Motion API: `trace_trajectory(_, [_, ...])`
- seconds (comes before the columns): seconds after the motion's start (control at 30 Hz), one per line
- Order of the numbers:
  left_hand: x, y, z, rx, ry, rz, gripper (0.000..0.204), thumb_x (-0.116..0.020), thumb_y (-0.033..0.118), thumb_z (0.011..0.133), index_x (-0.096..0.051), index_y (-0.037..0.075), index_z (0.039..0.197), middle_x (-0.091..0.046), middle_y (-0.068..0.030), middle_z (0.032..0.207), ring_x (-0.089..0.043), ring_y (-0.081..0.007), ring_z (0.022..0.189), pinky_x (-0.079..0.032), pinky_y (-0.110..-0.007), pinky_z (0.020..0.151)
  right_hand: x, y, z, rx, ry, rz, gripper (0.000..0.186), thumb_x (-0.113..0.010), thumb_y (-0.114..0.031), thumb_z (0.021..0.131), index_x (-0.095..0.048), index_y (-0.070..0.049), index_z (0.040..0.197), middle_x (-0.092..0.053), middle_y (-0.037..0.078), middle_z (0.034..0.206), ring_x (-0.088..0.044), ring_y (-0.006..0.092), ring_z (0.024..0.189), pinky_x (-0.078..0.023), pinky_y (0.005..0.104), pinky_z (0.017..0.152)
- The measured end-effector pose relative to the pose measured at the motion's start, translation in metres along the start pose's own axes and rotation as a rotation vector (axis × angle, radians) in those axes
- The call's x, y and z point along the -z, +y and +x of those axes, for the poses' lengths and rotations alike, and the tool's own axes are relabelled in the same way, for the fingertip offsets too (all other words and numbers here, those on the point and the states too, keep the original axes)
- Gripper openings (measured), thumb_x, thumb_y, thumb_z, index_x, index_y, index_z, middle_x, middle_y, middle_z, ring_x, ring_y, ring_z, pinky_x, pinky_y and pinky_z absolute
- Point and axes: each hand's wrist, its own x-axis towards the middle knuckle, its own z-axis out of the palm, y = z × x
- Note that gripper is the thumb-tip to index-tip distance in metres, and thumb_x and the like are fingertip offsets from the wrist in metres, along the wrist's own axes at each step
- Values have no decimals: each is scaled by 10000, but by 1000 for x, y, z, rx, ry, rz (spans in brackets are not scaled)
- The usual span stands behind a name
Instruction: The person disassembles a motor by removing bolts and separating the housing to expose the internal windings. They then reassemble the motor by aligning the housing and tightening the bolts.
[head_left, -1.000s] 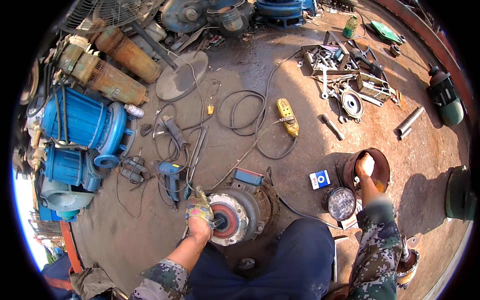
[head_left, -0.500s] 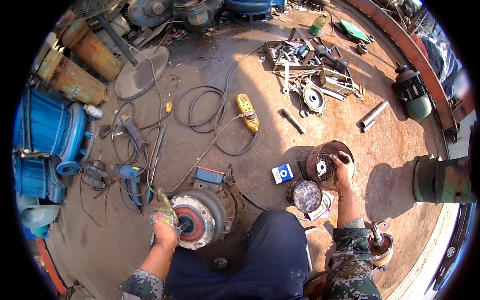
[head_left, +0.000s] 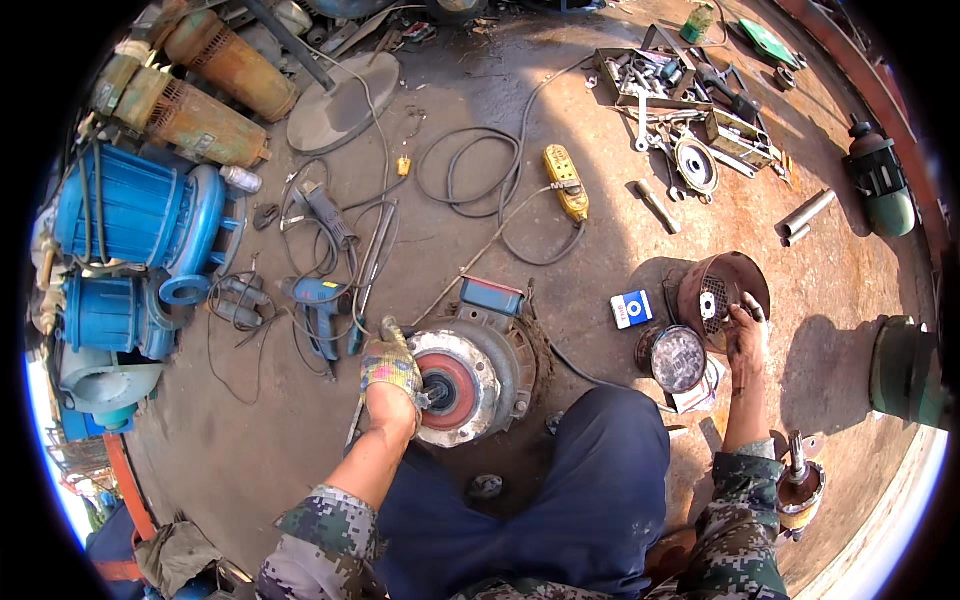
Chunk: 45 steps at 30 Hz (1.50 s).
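Work area on a stained concrete floor, seen from above. The electric motor lies on the floor in front of the person's knees, its pale flange facing the body, with a reddish ring around the central shaft. A blue-and-red terminal box sits on the casing. The left hand, in a patterned work glove, is at the flange's left edge beside the shaft; its fingers are bunched, and whether they pinch anything cannot be told. The right hand, bare, reaches over the near rim of a rusty round pan, its darkened fingers bent inward; whether they pinch a small part cannot be told. Inside the pan, a pale piece with a hole lies over a perforated surface. A round tin is just beside the pan, near a blue-and-white box.

Farther off: a yellow power strip with coiled cable, a blue drill, an open toolbox filled with tools, and 2 metal pipes. At left, 2 blue pumps lie near 2 rusty cylinders.
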Motion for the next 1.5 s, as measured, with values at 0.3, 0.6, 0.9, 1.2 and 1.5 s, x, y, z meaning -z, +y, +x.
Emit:
trace_trajectory(0.3, [38, 126, -20, 423, -170, -444, 528, -477, 424, 1127, -667, -67, 1161, -687, -94, 923, -568, -245, 773, -502, -419, 733, 15, -23, -11, 68, -1, -261, 393, -620, 178, 898, -606, 6, 1251, -679, 134, 1177, -706, 251, 1055, -599, 359, 964])
trace_trajectory(0.6, [27, 122, -21, 164, -208, -281, 534, -516, 421, 1089, -684, -86, 1068, -707, -314, 1025, -662, -477, 958, -505, -501, 842, -56, -73, -117, 37, -381, -573, 306, -688, 114, 919, -643, 10, 1203, -716, 135, 1185, -734, 222, 1038, -611, 353, 946])
trace_trajectory(0.9, [43, 84, -32, 481, -556, -1666, 315, -509, 288, 1129, -575, 45, 1318, -658, -91, 1238, -659, -189, 1125, -557, -349, 968, -155, 18, -190, -473, -889, -1239, 325, -680, 45, 924, -654, 39, 1248, -748, 146, 1170, -751, 186, 986, -592, 321, 889])
trace_trajectory(1.2, [43, 76, -21, 195, -452, -1154, 343, -523, 308, 1131, -643, 21, 1274, -692, -96, 1153, -655, -157, 1026, -550, -329, 870, -145, 97, -200, -355, -1341, -1792, 247, -713, -77, 907, -719, -79, 1154, -780, 118, 1003, -744, 255, 958, -560, 395, 866])
trace_trajectory(1.5, [94, 13, -15, 191, -347, -1045, 554, -469, 342, 1116, -430, 35, 1576, -567, -142, 1488, -526, -307, 1389, -373, -483, 1181, -89, 149, -190, -37, -1239, -1340, 354, -695, -147, 940, -659, -11, 1265, -725, 206, 1154, -691, 408, 1105, -548, 481, 938])
